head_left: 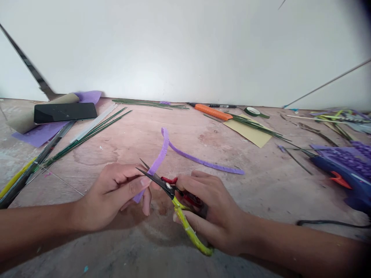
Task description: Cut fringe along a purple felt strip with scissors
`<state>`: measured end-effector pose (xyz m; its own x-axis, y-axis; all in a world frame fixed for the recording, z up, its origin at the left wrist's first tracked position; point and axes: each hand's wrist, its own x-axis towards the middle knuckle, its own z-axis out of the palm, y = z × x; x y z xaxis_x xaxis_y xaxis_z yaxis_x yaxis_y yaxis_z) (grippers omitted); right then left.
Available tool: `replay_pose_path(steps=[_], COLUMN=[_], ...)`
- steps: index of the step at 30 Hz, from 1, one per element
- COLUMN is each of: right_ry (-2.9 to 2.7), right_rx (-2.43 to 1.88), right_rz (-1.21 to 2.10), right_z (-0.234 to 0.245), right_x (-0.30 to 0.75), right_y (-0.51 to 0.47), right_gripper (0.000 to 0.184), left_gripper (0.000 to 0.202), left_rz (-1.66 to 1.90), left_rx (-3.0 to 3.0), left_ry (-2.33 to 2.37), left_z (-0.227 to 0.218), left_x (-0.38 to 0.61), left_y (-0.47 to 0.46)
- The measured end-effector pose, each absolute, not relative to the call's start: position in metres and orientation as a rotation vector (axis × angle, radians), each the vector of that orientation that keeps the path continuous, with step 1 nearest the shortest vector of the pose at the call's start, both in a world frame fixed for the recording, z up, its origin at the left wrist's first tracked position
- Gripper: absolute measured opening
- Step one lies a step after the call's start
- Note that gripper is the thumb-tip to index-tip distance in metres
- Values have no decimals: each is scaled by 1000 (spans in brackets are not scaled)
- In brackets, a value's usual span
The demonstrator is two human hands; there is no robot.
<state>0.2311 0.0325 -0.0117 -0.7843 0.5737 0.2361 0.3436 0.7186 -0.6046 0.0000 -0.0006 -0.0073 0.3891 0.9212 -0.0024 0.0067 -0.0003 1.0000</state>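
Note:
Between the thumb and fingers of my left hand (118, 193) is pinched a purple paper strip (160, 157). Its short end hangs below my fingers, while the long part rises, bends over and trails off to the right on the table. My right hand (210, 206) grips scissors (168, 186) with one yellow-wrapped and one red handle. The blades are slightly apart and lie across the strip right at my left fingertips. Small nicks show along the strip's edge. Part of the red handle is hidden by my right fingers.
At the back left, a black phone (66, 112) lies on purple paper and a roll. Green wires (89, 131) lie beside it. An orange cutter (213, 112), yellow paper (251, 133) and green tape (252, 111) are at the back. A blue glue gun (333, 175) sits right.

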Motion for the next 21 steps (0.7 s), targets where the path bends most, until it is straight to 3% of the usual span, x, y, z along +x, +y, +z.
replay_pose_path(steps=[21], right_ry=[-2513], right_rx=[-620], right_rz=[831], right_z=[-14], right_x=[233], right_y=[34], right_gripper=[21], left_gripper=[29], left_rz=[871], left_rx=[1496], left_ry=[950], left_z=[-7], left_x=[-1], left_y=[3])
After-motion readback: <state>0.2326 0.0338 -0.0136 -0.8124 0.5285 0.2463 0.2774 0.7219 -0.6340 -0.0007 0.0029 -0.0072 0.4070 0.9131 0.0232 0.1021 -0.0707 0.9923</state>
